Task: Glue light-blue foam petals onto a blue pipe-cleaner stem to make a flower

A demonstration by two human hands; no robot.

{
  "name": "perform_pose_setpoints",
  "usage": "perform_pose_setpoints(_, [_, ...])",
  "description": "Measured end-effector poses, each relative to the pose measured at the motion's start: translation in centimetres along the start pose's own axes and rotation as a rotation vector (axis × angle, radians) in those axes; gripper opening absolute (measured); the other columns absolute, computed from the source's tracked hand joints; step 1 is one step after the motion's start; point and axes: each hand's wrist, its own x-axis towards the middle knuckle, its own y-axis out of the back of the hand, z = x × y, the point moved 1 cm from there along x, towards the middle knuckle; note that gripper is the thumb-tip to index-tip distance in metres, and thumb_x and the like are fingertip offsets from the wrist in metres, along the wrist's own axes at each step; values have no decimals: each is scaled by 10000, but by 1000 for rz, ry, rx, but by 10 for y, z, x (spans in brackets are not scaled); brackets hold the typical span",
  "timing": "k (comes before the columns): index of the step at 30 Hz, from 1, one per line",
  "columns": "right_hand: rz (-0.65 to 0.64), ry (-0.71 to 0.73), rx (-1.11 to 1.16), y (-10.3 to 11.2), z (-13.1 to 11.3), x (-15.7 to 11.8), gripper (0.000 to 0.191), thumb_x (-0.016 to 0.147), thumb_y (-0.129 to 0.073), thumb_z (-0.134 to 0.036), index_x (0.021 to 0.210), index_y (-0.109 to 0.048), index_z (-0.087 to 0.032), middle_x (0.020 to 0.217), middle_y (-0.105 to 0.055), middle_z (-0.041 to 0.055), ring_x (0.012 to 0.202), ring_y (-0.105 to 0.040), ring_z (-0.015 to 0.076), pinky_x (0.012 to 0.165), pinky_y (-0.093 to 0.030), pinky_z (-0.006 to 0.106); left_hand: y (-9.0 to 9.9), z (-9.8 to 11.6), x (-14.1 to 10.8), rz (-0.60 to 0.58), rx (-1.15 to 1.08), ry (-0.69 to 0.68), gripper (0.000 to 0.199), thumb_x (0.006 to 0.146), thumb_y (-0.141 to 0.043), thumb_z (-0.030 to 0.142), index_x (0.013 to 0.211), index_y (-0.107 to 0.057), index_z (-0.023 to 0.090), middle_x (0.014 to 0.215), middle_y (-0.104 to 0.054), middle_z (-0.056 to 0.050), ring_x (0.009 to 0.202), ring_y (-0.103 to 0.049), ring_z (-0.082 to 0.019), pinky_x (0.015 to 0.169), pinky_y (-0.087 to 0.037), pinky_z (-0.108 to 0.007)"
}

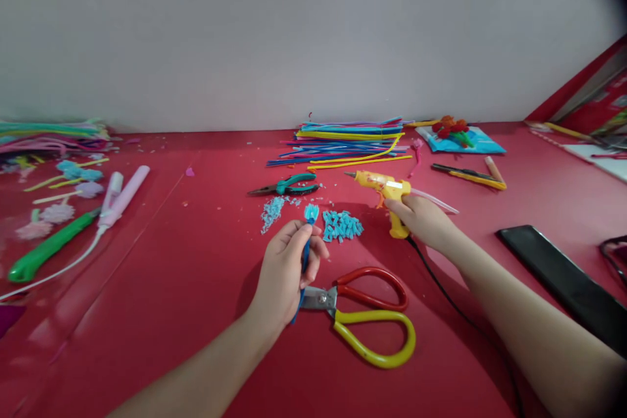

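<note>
My left hand (289,258) is closed around a dark blue pipe-cleaner stem, tipped with a small light blue tuft (311,212). Its lower end passes over the blades of scissors (321,298) with one red and one yellow handle. My right hand (425,219) grips a yellow hot glue gun (385,184), whose nozzle points left and whose clear glue stick sticks out behind. Between the hands lies a pile of light blue cut pieces (341,226). Finer blue bits (272,212) are scattered to the left of the tuft.
Teal-handled pliers (289,186) lie behind the blue bits. Pipe cleaners (347,140) are heaped near the wall. At left are a pink hair straightener (126,196), a green-handled tool (51,245) and fuzzy flowers (57,213). A utility knife (467,176) and black phone-like slab (563,281) lie right.
</note>
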Motion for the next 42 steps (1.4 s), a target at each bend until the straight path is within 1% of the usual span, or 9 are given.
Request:
perform_pose_setpoints(8, [95, 54, -256, -5, -9, -8, 465, 831, -423, -510, 607, -599, -142, 586, -625, 159, 598, -623, 280, 519, -363, 306, -2, -1, -2, -19, 9, 34, 139, 836, -491, 298, 773, -492, 175, 574, -586, 35, 306, -342, -16, 295, -166, -134])
perform_pose_setpoints(13, [157, 376, -158, -11, -37, -19, 235, 887, -432, -340, 925, -609, -191, 860, -662, 76, 767, -617, 183, 662, -414, 265, -3, -2, -2, -29, 12, 61, 163, 822, -504, 325, 773, -494, 170, 577, -584, 31, 297, -338, -14, 285, -159, -130])
perform_pose_setpoints(16, [123, 591, -109, -25, -52, -20, 174, 860, -503, -279, 970, -618, -209, 933, -635, 60, 885, -574, 175, 785, -403, 264, -4, -2, -3, -32, 14, 82, 174, 818, -507, 341, 778, -492, 172, 564, -582, 32, 298, -339, -18, 283, -165, -126])
perform_pose_setpoints(20, [137, 666, -84, -40, -58, -17, 194, 864, -486, -252, 919, -647, -158, 880, -594, 108, 860, -534, 228, 786, -388, 350, -4, -2, -3, -36, 26, 89, 172, 822, -498, 339, 778, -489, 173, 556, -582, 33, 300, -340, -22, 284, -170, -128])
perform_pose_setpoints(24, [118, 707, 1, -45, -56, -16, 204, 856, -441, -139, 843, -644, -149, 815, -583, 95, 808, -529, 204, 767, -393, 331, -4, -2, -3, -39, 36, 81, 181, 812, -509, 347, 770, -495, 171, 558, -583, 32, 296, -345, -23, 285, -174, -134])
perform_pose_setpoints(27, [111, 695, 122, -41, -55, -19, 175, 812, -451, -90, 847, -611, -154, 815, -594, 74, 781, -539, 172, 734, -409, 284, -4, -2, -2, -41, 35, 88, 187, 799, -523, 355, 771, -499, 171, 566, -589, 30, 294, -351, -22, 285, -182, -136])
perform_pose_setpoints(34, [100, 507, 442, -22, -55, -30, 100, 784, -442, -128, 793, -529, -175, 665, -568, -16, 586, -532, 102, 556, -430, 207, -6, -1, -4, -79, 25, 125, 173, 808, -504, 342, 781, -499, 172, 564, -596, 24, 283, -352, -20, 280, -181, -133])
perform_pose_setpoints(39, [-76, 329, 879, -12, -61, -39, 91, 800, -498, -214, 771, -569, -165, 671, -583, -17, 554, -542, 92, 552, -453, 219, -9, -4, -6, -121, 96, 177, 171, 830, -477, 337, 762, -482, 180, 543, -601, 23, 270, -355, -24, 276, -186, -131])
perform_pose_setpoints(42, [-61, 323, 952, -9, -65, -45, 58, 772, -561, -209, 757, -598, -168, 691, -594, -14, 612, -531, 99, 587, -434, 225, -11, -6, -8, -160, 150, 180, 196, 850, -453, 348, 735, -456, 189, 544, -604, 24, 274, -357, -31, 275, -199, -132])
